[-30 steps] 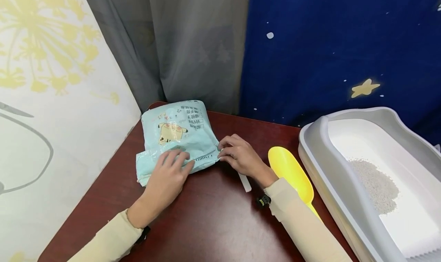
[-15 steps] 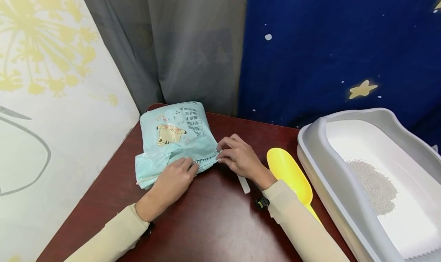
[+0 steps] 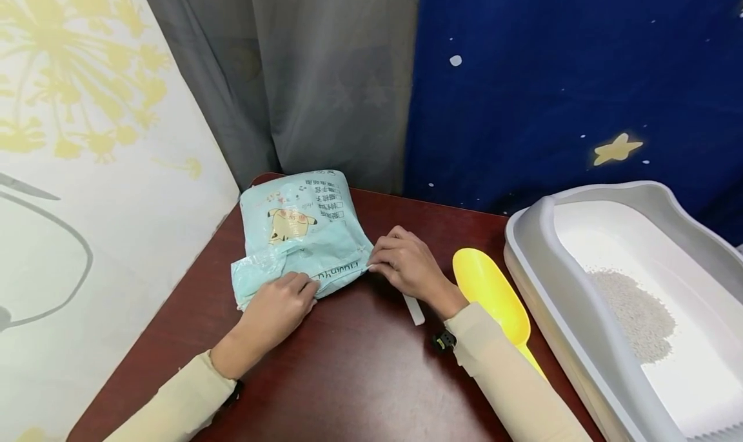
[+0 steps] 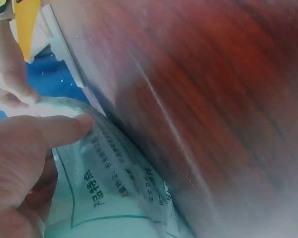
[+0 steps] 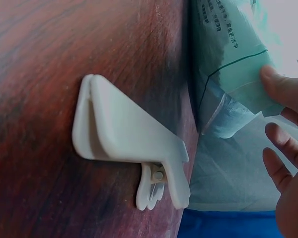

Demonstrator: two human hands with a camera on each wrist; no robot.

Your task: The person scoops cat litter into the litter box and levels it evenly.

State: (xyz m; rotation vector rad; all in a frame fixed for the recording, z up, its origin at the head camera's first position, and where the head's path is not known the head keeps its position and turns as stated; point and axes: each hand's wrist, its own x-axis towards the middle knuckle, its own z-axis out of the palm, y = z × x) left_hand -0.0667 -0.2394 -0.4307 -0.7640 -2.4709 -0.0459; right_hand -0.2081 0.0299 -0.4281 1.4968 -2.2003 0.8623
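A light blue printed plastic bag [image 3: 316, 235] lies at the table's far left corner, its near end folded over. At the middle of that near edge, my left hand [image 3: 275, 313] pinches the plastic. Its thumb [image 4: 64, 130] presses on the printed side in the left wrist view, with the fingers behind, partly hidden. My right hand [image 3: 411, 264] pinches the bag's right corner between thumb and index finger; its other fingers stay off the bag in the right wrist view. A white sealing clip [image 5: 131, 126] rests on the table below the right hand, touched by neither hand.
A yellow scoop [image 3: 490, 293] lies right of the clip, partly under the right forearm. Beyond it stands a grey and white litter box [image 3: 557, 281] with a patch of grey litter [image 3: 633, 316]. A patterned wall [image 3: 116, 190] and curtains [image 3: 336, 93] bound the table.
My left hand has come off the top of the bag, curled onto its near edge, then shifted slightly left along it. The right hand keeps its pinch on the corner.
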